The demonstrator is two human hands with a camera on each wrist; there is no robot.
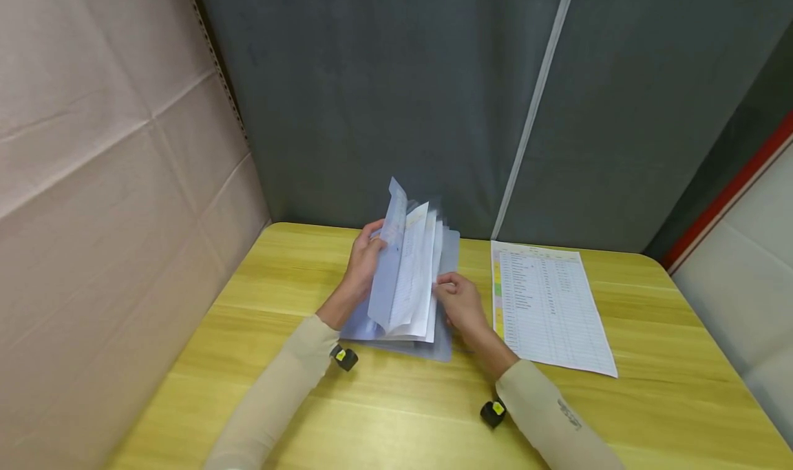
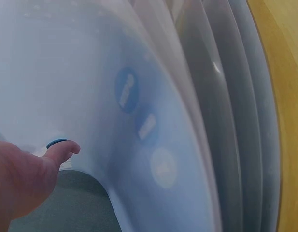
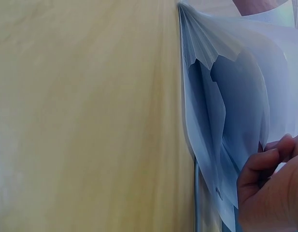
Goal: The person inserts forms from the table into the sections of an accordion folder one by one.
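Folder [image 1: 405,298] — printed sheets [image 1: 414,277] inside, both hands leafing.

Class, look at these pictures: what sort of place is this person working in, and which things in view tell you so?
Probably a partitioned office desk: a yellow wooden table against grey fabric screens, a printed sheet lying on it, and a blue folder being leafed through.

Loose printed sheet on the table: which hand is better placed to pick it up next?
Probably the right hand. It works the sleeve edges of the blue folder, right beside the printed sheet. The left hand props up the folder's raised cover on the far side.
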